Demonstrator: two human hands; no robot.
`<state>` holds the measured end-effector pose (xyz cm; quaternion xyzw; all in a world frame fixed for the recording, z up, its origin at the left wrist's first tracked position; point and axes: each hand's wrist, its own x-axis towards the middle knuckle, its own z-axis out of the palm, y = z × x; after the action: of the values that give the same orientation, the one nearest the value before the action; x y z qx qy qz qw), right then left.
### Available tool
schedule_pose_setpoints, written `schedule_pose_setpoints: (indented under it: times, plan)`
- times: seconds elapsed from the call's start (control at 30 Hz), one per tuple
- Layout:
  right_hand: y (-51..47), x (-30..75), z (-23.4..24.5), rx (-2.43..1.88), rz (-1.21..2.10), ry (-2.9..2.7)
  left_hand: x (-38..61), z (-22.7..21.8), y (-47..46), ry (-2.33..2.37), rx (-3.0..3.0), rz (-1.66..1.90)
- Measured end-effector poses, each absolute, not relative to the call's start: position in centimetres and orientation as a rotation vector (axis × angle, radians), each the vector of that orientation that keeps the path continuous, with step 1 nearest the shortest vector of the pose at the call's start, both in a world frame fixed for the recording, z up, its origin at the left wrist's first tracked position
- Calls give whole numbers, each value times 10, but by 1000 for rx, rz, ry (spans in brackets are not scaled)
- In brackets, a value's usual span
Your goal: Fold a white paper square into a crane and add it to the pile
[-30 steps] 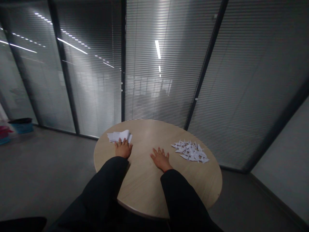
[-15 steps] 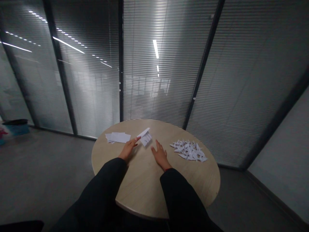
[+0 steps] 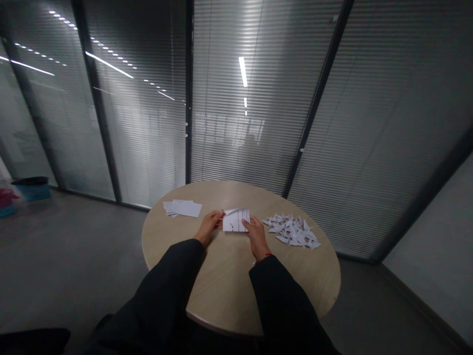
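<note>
Between my hands is a white sheet of paper (image 3: pixel 233 222) with dark print, raised a little over the round wooden table (image 3: pixel 225 276). My left hand (image 3: pixel 210 226) pinches its left edge. On the right side, my right hand (image 3: pixel 255 234) grips it, thumb on the printed face and fingers behind. Off to the left lies a small stack of white paper sheets (image 3: pixel 186 208). A pile of small folded white paper pieces (image 3: pixel 293 230) with pointed ends sits right of my right hand.
Glass partitions with blinds (image 3: pixel 236 148) stand just behind the table. On the floor at the far left are a blue bin (image 3: pixel 35 191) with a dark liner and a red and blue object (image 3: pixel 6 201). A dark shape (image 3: pixel 35 340) shows at the lower left.
The paper has turned to face me more squarely and come slightly right and down. My right hand, apart from it before, has closed on its right side. The view has shifted slightly.
</note>
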<state>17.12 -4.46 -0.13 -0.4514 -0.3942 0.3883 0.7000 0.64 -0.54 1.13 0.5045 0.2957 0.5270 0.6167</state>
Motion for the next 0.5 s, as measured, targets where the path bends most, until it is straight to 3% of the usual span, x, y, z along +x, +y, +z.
schedule_pose_setpoints:
  times: [0.5]
  plan:
    - [-44,163,1,-1053,961,-1135,4,5,-5,619,1139,1102]
